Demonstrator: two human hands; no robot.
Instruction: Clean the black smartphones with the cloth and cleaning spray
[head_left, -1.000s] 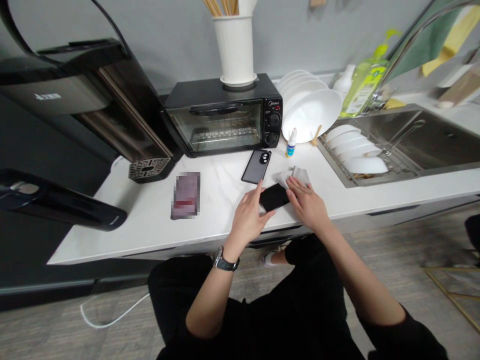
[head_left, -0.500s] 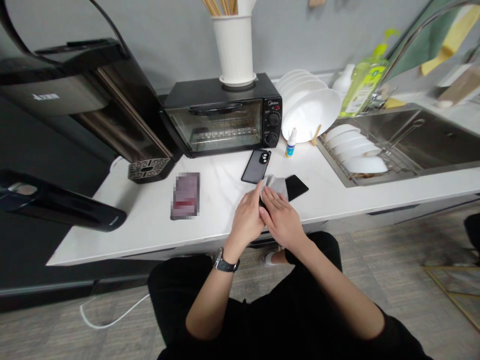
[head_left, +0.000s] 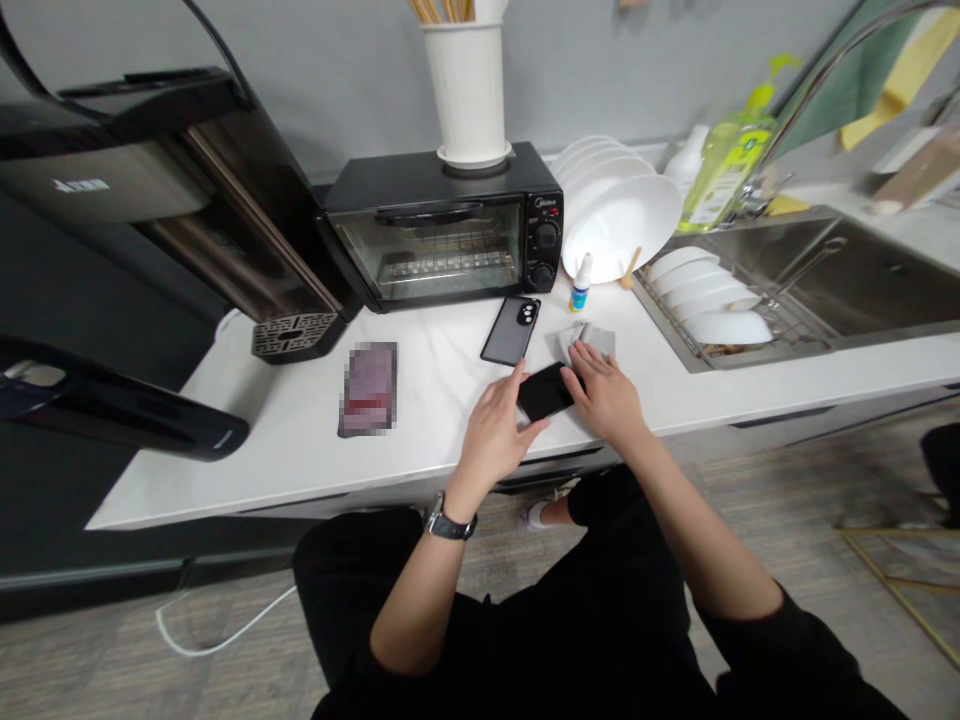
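A black smartphone [head_left: 544, 393] lies on the white counter near its front edge. My left hand [head_left: 495, 425] holds its left end, with the thumb at the near edge and the fingers at the far edge. My right hand [head_left: 606, 395] presses a thin grey cloth [head_left: 596, 341] at the phone's right end, fingers together on the cloth. Its palm hides part of the phone. Just beyond my hands lies a phone case [head_left: 511, 331] with a dark frame and camera cutouts. A small white spray bottle [head_left: 580, 284] with a blue and yellow label stands farther back.
A toaster oven [head_left: 450, 250] stands at the back, bearing a white pot [head_left: 469, 95]. To the left are a pixelated dark packet [head_left: 369, 390] and a black drink machine [head_left: 292, 335]. White plates [head_left: 622, 230] and a steel sink [head_left: 817, 270] with dishes are on the right.
My right hand has slid to the right with the cloth, uncovering the phone's middle. The left hand stays at the left end, its thumb now spread farther from the fingers.
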